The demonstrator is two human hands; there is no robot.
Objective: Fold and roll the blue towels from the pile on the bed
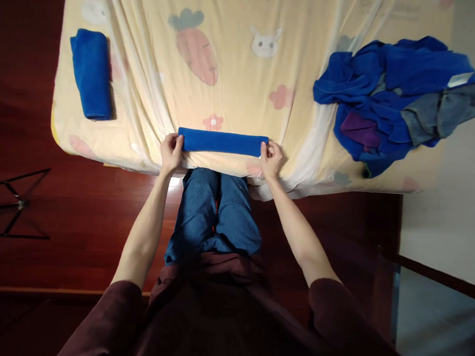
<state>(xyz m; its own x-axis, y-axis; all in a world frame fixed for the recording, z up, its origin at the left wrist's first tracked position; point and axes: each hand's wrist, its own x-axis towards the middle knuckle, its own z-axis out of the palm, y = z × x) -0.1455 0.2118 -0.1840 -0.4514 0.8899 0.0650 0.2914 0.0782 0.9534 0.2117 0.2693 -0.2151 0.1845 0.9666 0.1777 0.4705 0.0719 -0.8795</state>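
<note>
You pinch the folded blue cloth (223,143) at both ends, your left hand (171,151) and right hand (271,160) equally close; its long axis runs between them, along the bed's (240,80) near edge.

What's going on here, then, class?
A person has a long, narrow strip of folded blue cloth by its two ends, the left grip at one and the right grip at the other, near the close edge of a patterned sheet. A folded blue bundle lies to the left; a crumpled heap of blue, grey and purple cloth lies to the right.
</note>
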